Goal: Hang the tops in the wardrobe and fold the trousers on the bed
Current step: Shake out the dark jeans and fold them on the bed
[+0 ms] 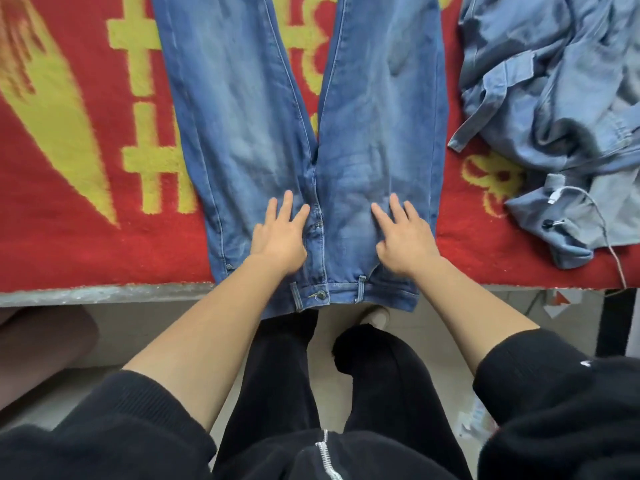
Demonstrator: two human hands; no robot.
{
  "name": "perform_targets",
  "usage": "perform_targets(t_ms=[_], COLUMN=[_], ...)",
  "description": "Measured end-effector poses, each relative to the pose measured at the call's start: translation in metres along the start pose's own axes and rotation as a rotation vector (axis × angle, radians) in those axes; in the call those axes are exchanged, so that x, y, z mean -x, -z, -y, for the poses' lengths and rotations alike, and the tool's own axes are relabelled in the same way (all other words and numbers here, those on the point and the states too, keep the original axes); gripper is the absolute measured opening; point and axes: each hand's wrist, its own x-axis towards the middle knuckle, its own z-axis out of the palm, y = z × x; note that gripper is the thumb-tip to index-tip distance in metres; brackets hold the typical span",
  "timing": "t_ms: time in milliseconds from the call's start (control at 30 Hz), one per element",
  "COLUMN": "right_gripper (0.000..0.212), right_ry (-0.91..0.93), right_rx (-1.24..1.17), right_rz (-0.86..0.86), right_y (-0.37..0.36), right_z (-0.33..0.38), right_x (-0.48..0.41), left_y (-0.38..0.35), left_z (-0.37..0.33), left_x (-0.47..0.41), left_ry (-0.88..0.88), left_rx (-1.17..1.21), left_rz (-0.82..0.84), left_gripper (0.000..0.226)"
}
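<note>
Flat on jeans [298,133]: L hand [278,239] & R hand [405,240].

Black knit sleeves [145,420] pushed to elbows, black trousers [277,375], silver zip [325,455], pale shoe [376,315]

Jeans [242,116]: blue, spread flat on the blanket; legs run toward 12 o'clock, waistband at 6 o'clock overhangs the bed edge [104,294].
Left hand [278,233]: palm down, fingers straight and spread, pressing the jeans at 9 o'clock of the fly [317,230].
Right hand [405,237]: palm down, fingers straight, pressing the jeans at 3 o'clock of the fly.
Blanket [69,237]: red, yellow pattern.
Pale blue garment [554,98]: crumpled heap at 2 o'clock, apart from the jeans; black cord toggle [549,223] at its near end.
Sleeves [121,427]: black, pushed up the forearms.
</note>
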Motion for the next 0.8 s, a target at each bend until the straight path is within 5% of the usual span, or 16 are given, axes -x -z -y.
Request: perform_targets(t_ms=[100, 200, 300, 367, 433, 600, 800], right_gripper=[0.063, 0.042, 0.036, 0.042, 0.056, 0.045, 0.033], right_ry=[-0.033, -0.103, -0.297, -0.427, -0.524, -0.531, -0.510], right_rx=[-0.036, -0.229, -0.457, -0.560, -0.671, -0.597, -0.725], right_rz=[0.248, 0.112, -0.206, -0.418, -0.493, -0.257, -0.245], right_y=[0.032, 0.066, 0.087, 0.096, 0.101, 0.103, 0.101], right_z=[-0.001, -0.002, -0.011, -0.019, -0.033, -0.094, -0.108], right_x=[-0.026, -0.041, -0.057, -0.068, -0.084, -0.110, -0.119], left_y=[0.030, 0.051, 0.064, 0.066, 0.067, 0.054, 0.051], left_z=[0.003, 0.007, 0.004, -0.006, -0.020, -0.062, -0.076], left_x=[-0.025, -0.031, -0.031, -0.032, -0.042, -0.078, -0.092], left_ry=[0.010, -0.016, 0.013, -0.047, -0.109, 0.045, 0.114], left_rx=[0.053, 0.034, 0.065, 0.105, 0.148, -0.002, -0.073], left_rz=[0.263, 0.286, -0.023, -0.300, -0.384, 0.119, 0.170], left_gripper=[0.070, 0.053, 0.038, 0.043, 0.058, 0.089, 0.100])
